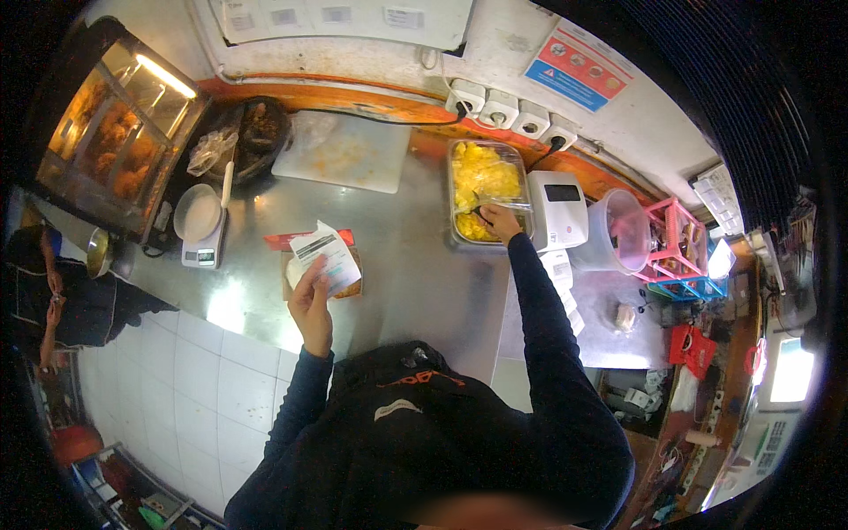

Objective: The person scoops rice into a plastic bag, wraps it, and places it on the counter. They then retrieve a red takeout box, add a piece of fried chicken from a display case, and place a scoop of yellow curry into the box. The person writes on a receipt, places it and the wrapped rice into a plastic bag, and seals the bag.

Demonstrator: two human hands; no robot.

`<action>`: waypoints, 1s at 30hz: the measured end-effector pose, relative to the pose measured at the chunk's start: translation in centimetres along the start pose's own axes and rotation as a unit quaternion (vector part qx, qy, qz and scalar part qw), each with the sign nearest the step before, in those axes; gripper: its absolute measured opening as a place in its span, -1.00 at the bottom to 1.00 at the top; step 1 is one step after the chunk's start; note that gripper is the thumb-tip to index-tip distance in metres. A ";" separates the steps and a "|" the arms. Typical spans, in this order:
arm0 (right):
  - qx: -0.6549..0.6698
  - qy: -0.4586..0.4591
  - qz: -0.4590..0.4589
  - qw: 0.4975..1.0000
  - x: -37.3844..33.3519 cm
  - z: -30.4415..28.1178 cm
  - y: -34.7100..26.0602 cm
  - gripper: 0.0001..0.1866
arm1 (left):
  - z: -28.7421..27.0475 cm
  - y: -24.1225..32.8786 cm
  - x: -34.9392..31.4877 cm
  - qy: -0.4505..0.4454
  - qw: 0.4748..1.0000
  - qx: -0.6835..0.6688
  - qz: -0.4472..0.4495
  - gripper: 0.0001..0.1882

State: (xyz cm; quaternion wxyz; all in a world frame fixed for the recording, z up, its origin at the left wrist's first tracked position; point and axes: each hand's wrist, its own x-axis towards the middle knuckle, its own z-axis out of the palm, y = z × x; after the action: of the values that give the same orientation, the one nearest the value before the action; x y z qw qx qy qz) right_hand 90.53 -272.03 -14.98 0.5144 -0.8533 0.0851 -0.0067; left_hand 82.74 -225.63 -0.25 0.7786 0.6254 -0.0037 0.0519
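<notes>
My left hand [309,305] pinches a white printed paper slip [327,251] above the counter. Under the slip lies an open food box with a red flap [281,238]; brown food [353,290] shows at one edge, and the paper hides much of the rest. Further right, my right hand [502,223] reaches over a clear rectangular tub [451,237] filled with yellow food pieces [488,170]. Its fingers are closed on a dark utensil [481,215] whose tip is among the yellow pieces; I cannot make out its kind.
Along the back stand a lit display case [110,128], a bowl on a scale [201,212], a dark pan [262,128] and a white cutting board [344,163]. Right of the tub are a white printer [560,208], a plastic bucket [611,231] and a pink rack [676,238]. Another person [71,296] stands far left.
</notes>
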 end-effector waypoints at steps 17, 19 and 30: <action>-0.030 -0.058 0.127 0.990 -6.1 -10.4 -0.3 -0.77 | -14.8 -2.0 2.3 0.004 0.793 0.593 -0.139 -0.65; -0.006 -0.057 0.192 0.980 -6.5 -10.7 -0.5 -0.78 | -16.3 -2.9 3.3 -0.053 0.733 0.667 -0.121 -0.63; -0.436 0.100 0.038 0.894 -2.6 -2.2 -3.6 -0.77 | -14.7 -5.2 3.2 -0.055 0.788 0.602 -0.117 -0.56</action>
State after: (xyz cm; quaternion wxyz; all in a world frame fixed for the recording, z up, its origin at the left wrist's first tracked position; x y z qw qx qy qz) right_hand 88.20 -271.90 -10.57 0.0795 -0.9829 0.1623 -0.0347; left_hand 85.49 -212.13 -8.27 0.2434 0.9647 0.0582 -0.0823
